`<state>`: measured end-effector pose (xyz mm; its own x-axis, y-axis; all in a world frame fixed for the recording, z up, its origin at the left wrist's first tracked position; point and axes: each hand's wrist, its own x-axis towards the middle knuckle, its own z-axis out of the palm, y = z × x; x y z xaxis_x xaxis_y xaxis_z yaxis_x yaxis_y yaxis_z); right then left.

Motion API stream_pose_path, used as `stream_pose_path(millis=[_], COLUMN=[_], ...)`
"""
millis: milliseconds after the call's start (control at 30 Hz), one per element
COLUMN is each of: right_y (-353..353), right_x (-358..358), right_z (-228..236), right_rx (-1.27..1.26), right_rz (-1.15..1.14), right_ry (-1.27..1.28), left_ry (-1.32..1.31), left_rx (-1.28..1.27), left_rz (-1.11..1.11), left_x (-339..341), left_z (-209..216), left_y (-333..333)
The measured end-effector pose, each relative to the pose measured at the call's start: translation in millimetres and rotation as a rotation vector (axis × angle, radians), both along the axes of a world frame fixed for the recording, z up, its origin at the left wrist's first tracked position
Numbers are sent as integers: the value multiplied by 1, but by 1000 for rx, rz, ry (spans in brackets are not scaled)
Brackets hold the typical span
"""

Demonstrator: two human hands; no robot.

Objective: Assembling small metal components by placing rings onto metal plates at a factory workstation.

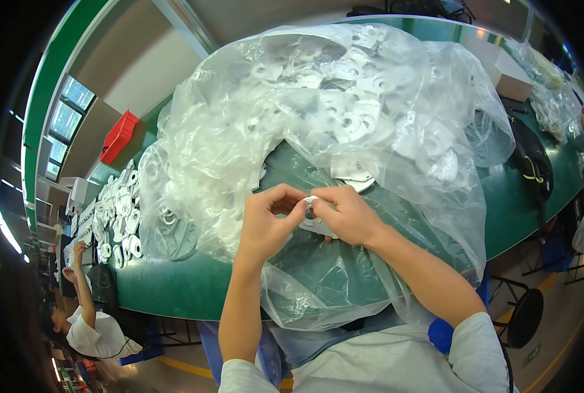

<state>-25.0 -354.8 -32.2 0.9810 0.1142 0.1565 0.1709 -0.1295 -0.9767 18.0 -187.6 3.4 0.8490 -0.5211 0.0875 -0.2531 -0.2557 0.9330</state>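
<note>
Both of my hands meet over the middle of the table around one white plastic part [318, 226] with a round hole. My left hand [270, 219] pinches its upper left edge between thumb and fingers. My right hand [349, 213] grips the same part from the right, covering much of it. Just beyond my right hand, another white piece [356, 178] lies at the mouth of a large clear plastic bag [223, 154]. Inside the bag is a heap of similar white parts [351, 111]. The bag's film also spreads under my forearms toward my lap.
On the green table [167, 288], loose white parts [118, 213] are piled at the left, near a red bin [118, 137]. A white box [501, 69] and a black bag [533, 160] lie at the right. A co-worker [95, 327] sits at the far left; a black stool [524, 318] stands right.
</note>
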Motion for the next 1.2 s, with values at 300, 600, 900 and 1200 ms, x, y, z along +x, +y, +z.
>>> stream_pose_path(millis=[300,600,900,1200], right_y=[7,-4,-2,-1], right_x=[1,9,2,1], right_z=[-2,-16,0,-1], right_rx=[433,445,469,435], right_rz=[49,58,78,39], right_ry=[236,153,176,140], left_ry=[129,315,336,307], left_rx=[-286,-306,-322,-311], left_rz=[66,-53,-44,-36], left_x=[2,-7,-7,-7], left_z=[-12,-21,-21,-21], left_y=[-8,-21,-18,-19])
